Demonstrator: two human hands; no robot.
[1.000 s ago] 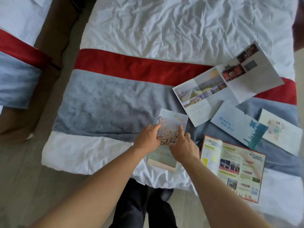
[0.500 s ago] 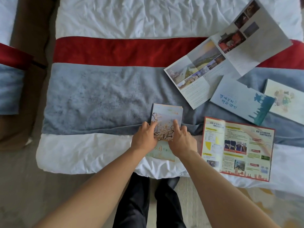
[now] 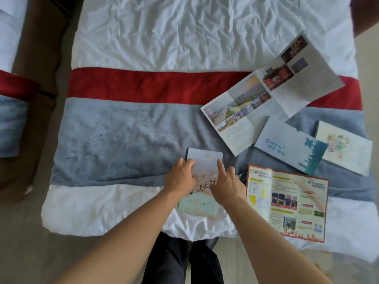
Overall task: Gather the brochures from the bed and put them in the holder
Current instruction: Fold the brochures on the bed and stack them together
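left hand (image 3: 181, 177): fingers flat on the folded brochure (image 3: 202, 182), pressing | right hand (image 3: 225, 184): forefinger straight on it, other fingers loosely bent, gripping nothing | brochure: at bed (image 3: 184, 37) foot edge | four more brochures at right: photo spread (image 3: 266, 95), blue (image 3: 287, 146), pale (image 3: 346, 148), yellow-red (image 3: 291, 201)

Bare grey blanket (image 3: 123, 140) leftward; open brochures (image 3: 287, 201) crowding right.
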